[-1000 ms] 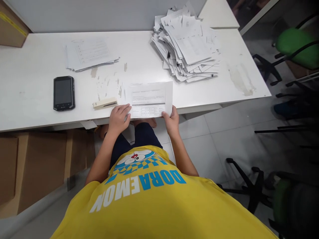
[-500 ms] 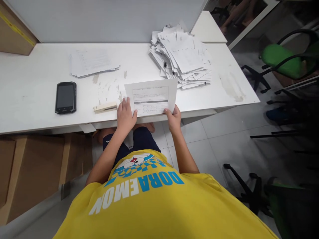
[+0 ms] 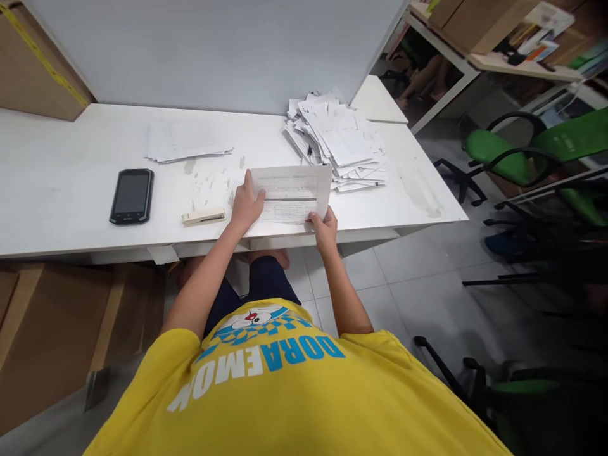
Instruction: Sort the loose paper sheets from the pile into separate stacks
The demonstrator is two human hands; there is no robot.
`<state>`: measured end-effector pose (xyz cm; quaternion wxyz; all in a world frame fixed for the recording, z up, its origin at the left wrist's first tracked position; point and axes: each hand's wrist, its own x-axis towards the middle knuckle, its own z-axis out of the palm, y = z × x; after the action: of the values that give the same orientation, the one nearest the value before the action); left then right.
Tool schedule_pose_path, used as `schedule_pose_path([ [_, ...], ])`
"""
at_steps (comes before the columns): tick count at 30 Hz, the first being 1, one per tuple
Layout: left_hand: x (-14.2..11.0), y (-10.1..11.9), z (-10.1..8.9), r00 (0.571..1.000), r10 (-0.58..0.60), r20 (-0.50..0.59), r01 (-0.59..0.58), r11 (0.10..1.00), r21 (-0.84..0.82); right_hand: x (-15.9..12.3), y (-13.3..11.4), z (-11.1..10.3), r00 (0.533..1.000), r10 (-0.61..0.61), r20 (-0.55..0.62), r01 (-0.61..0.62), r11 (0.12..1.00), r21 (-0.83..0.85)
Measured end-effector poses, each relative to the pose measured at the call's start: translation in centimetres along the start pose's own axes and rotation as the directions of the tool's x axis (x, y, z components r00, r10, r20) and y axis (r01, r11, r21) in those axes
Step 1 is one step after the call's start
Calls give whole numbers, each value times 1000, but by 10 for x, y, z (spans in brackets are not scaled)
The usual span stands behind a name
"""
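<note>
A printed sheet of paper (image 3: 291,190) is held between both hands just over the desk's front edge; whether it is one sheet or more I cannot tell. My left hand (image 3: 246,206) grips its left side, thumb on top. My right hand (image 3: 325,229) pinches its lower right corner. A cream stapler (image 3: 203,216) lies on the desk to the left of my left hand. Beyond the sheet, to the right, rises a messy heap of papers (image 3: 339,136). A thinner, neater stack of papers (image 3: 185,142) lies at the back left.
On the left of the white desk (image 3: 61,190) rests a black rugged phone (image 3: 132,196). A grey partition (image 3: 213,50) closes the back, with a cardboard box (image 3: 42,69) at its left end. More cardboard boxes (image 3: 52,323) stand below. Green chairs (image 3: 498,155) are at the right.
My left hand has moved up along the sheet's left side, its thumb now lying over the paper. The right hand keeps its corner grip. The camera view has shifted.
</note>
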<state>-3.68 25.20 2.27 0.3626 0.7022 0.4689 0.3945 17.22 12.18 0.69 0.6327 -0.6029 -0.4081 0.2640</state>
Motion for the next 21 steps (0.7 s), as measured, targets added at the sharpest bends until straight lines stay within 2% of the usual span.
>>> schedule_pose_path([
  [4, 1, -4, -4, 999, -20, -32, 17, 995, -96, 5, 1, 3, 999, 30, -19, -29, 999, 28],
  [11, -5, 0, -12, 996, -85, 18, 87, 980, -182, 5, 0, 3, 998, 53, -34, -49, 993, 111],
  [15, -6, 0, -10, 998, -57, 17, 59, 974, -221, 5, -3, 2, 997, 74, -25, -68, 981, 181],
  [18, -5, -1, -9, 999, -35, 42, 44, 970, -240, 7, -12, 1, 997, 71, -23, -63, 966, 253],
  [21, -6, 0, -10, 996, -10, 89, 32, 970, -240, 15, -33, 2, 1000, 12, 9, -14, 959, 284],
])
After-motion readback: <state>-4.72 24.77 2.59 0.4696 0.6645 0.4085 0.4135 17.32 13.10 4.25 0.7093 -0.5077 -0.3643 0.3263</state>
